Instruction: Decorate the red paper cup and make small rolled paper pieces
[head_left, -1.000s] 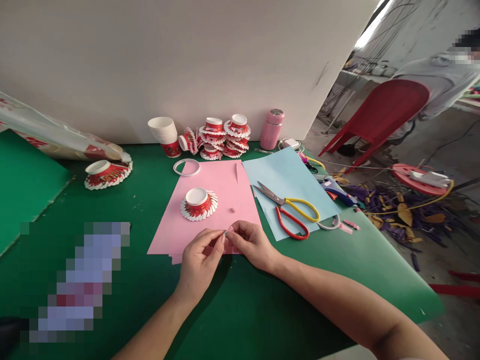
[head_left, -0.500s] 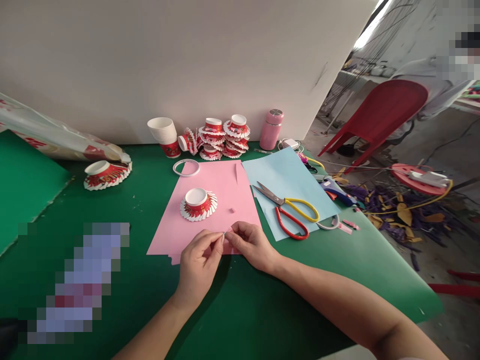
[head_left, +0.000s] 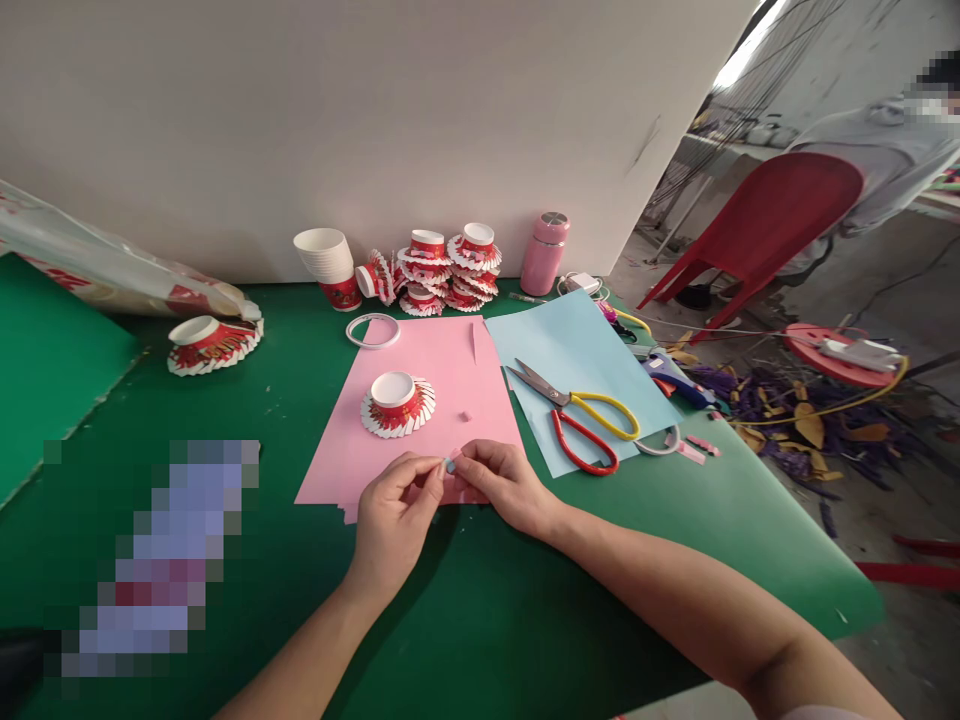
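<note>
Over the near edge of the pink paper (head_left: 337, 440), my left hand (head_left: 396, 510) and my right hand (head_left: 511, 488) meet fingertip to fingertip. Both pinch a tiny pink and light-blue piece of paper (head_left: 451, 465); its exact shape is mostly covered by my fingers. A small pink paper bit (head_left: 465, 416) lies just beyond them. Farther up on the pink sheet stands a red paper cup base with a fanned, folded white-edged rim (head_left: 397, 405). Scissors with one yellow and one red handle (head_left: 562, 400) rest opened on light-blue paper (head_left: 570, 335) to the right.
Along the wall stand stacked paper cups (head_left: 324, 262), several fanned cups (head_left: 427, 265) and a pink flask (head_left: 545, 255). A white ring (head_left: 373, 332) overlaps the pink sheet. A blue glue gun (head_left: 675, 380) lies near the right table edge. Another fanned cup (head_left: 214, 345) sits left.
My fingertips have parted slightly, so more of the pink and light-blue paper piece shows between them. The things on the table stay where they were; the view has shifted slightly.
</note>
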